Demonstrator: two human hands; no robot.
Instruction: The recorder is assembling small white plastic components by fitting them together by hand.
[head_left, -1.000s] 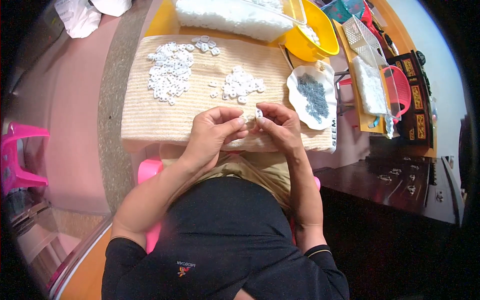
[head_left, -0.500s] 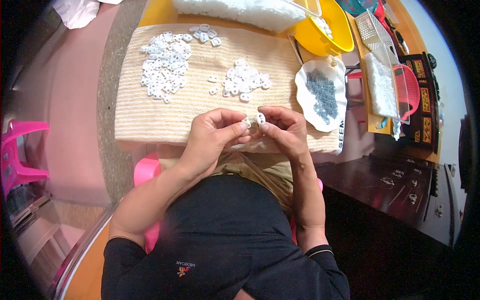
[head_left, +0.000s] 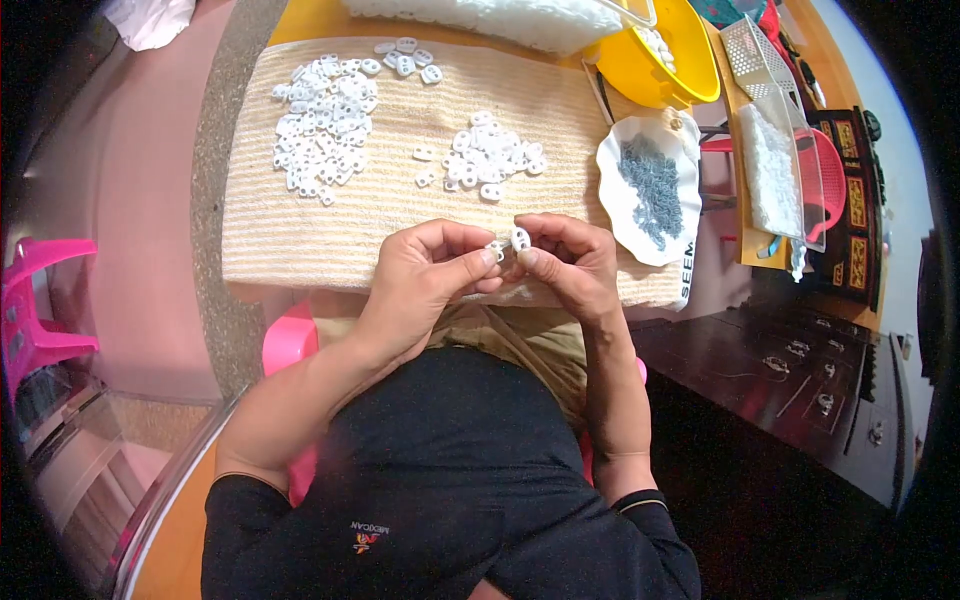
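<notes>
Over the near edge of a striped cream towel, my left hand [head_left: 425,275] pinches a small white plastic piece [head_left: 496,250] between thumb and forefinger. Its far side is hidden by the fingertips. Close beside it, my right hand [head_left: 578,268] grips a white oval two-hole piece [head_left: 520,239], held on edge with its holes showing. The two pieces are almost touching; whether they meet I cannot tell. Beyond my hands is a heap of white oval pieces [head_left: 490,155]. A larger heap of small white two-hole pieces [head_left: 325,125] lies at the left, with several ovals [head_left: 405,62] behind it.
A white scalloped dish [head_left: 615,165] at the right holds many small dark grey pieces [head_left: 652,195], possibly screws. Behind stand a yellow basin [head_left: 690,60] and a clear bin of white pieces [head_left: 490,22]. Another clear bin [head_left: 770,165] is farther right. A pink stool [head_left: 45,310] stands left.
My two hands have come slightly closer together, bringing the white pieces nearer each other. The whole view has shifted a little; the heaps look the same.
</notes>
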